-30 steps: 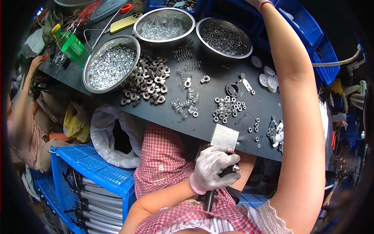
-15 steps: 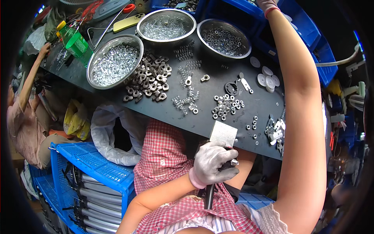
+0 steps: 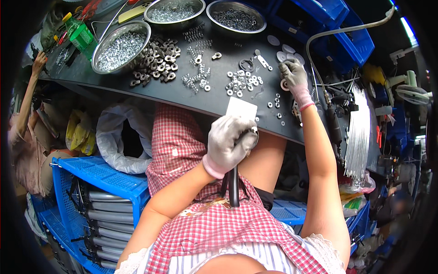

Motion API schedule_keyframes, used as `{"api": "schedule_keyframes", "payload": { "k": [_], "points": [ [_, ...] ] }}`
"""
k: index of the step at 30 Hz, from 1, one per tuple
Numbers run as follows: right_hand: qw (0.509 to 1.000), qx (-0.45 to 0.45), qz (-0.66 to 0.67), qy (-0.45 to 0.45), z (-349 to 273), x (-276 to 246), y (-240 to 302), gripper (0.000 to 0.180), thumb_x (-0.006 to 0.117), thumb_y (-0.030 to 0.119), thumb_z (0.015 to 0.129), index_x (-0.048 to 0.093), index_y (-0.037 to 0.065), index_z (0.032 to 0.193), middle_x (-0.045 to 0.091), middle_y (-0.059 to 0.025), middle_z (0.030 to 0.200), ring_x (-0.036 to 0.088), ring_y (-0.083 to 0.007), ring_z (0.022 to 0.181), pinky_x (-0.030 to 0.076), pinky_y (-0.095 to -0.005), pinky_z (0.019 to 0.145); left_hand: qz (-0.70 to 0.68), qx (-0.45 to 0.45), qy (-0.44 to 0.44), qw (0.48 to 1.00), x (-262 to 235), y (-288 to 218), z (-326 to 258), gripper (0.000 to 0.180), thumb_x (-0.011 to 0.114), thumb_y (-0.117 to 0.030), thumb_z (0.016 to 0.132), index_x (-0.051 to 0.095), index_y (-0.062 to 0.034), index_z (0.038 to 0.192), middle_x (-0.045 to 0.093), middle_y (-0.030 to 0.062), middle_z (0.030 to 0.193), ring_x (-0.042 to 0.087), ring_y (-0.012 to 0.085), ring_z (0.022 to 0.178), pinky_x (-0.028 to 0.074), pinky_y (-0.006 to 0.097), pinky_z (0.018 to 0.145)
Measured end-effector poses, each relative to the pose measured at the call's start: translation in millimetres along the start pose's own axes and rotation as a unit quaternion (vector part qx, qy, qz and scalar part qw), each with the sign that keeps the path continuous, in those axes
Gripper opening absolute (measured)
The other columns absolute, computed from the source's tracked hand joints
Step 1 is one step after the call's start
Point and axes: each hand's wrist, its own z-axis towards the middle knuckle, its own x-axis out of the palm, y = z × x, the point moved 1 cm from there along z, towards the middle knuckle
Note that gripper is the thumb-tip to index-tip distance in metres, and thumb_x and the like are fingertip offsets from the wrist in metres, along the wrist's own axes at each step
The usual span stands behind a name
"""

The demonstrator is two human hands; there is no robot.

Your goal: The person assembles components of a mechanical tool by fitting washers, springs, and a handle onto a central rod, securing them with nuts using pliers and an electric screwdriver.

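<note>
My left hand [image 3: 230, 144], in a grey-white glove with a pink cuff, is wrapped round a black tube [image 3: 234, 189] above my lap. A small metal end shows beside its fingers. Just beyond this hand, at the table's near edge, is a square pale plate [image 3: 242, 108]; whether it joins the tube I cannot tell. My right hand [image 3: 295, 81], gloved alike, is over the right part of the table with fingers curled together. Beside its fingers lie translucent white discs [image 3: 287, 48], and a ring-like piece [image 3: 284, 85] shows by the palm. What the fingers hold is hidden.
On the black table [image 3: 219, 102] are loose nuts [image 3: 242, 82], springs [image 3: 198, 75], a heap of metal fittings [image 3: 157, 59], and metal bowls of small parts [image 3: 121, 48]. Blue bins [image 3: 346, 41] and a bent hose [image 3: 337, 31] stand right. Another person [image 3: 34, 132] works at far left.
My right hand has come down from the blue bins at the back to the white discs on the table. The view has shifted; my left hand keeps its grip on the tube.
</note>
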Motion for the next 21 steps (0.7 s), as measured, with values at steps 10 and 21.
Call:
{"api": "schedule_keyframes", "payload": {
  "k": [10,21],
  "points": [
    [0.944,0.010,0.329,-0.002,-16,-67,42,0.046,0.063,0.046,0.089,0.063,0.000,0.084,0.063,-0.0014,0.067,0.052,-0.0064,0.057,0.040,-0.0219,0.053,0.008,0.011,0.012,1.000,-1,7,-12,0.016,0.059,-0.016,0.093,0.057,-0.0019,0.100,0.061,0.0055,0.073,0.057,0.0097,0.054,0.046,0.024,0.049],
    [0.879,-0.287,0.375,0.065,-157,-43,133,0.022,0.079,0.007,0.072,0.069,0.005,0.091,0.064,-0.0099,0.104,0.064,-0.0219,0.095,0.052,-0.0320,0.081,-0.135,-0.161,-0.028,0.977,7,-19,-2,0.034,0.063,-0.010,0.089,0.048,-0.0036,0.119,0.062,0.0074,0.076,0.058,0.0091,0.049,0.045,0.024,0.044]
  ]
}}
